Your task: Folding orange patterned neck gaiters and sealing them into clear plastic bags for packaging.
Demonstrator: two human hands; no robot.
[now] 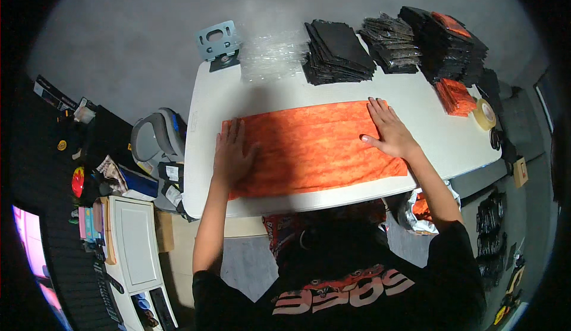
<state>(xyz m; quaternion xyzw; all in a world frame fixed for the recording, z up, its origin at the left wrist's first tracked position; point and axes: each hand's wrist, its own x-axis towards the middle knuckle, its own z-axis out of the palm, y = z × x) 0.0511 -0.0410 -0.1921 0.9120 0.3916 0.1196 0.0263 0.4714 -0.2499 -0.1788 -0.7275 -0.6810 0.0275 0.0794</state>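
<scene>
An orange, mottled cloth (pixel 315 146) lies spread out as a long rectangle on the white table (pixel 321 93), with faint creases across it. My left hand (pixel 233 155) rests flat on the cloth's left end, fingers stretched toward the far side. At the right end, my right hand (pixel 389 130) presses flat near the far corner, its fingers close together and the thumb apart. Neither hand grips anything. A shadow falls over the left half of the cloth.
Along the far edge stand a grey metal stand (pixel 218 42), clear plastic bags (pixel 273 55), black flat packs (pixel 339 51), wrapped black packs (pixel 391 42) and a taller black stack (pixel 443 42). Folded orange pieces (pixel 456 97), a tape roll (pixel 485 114) and scissors (pixel 495 139) lie at right.
</scene>
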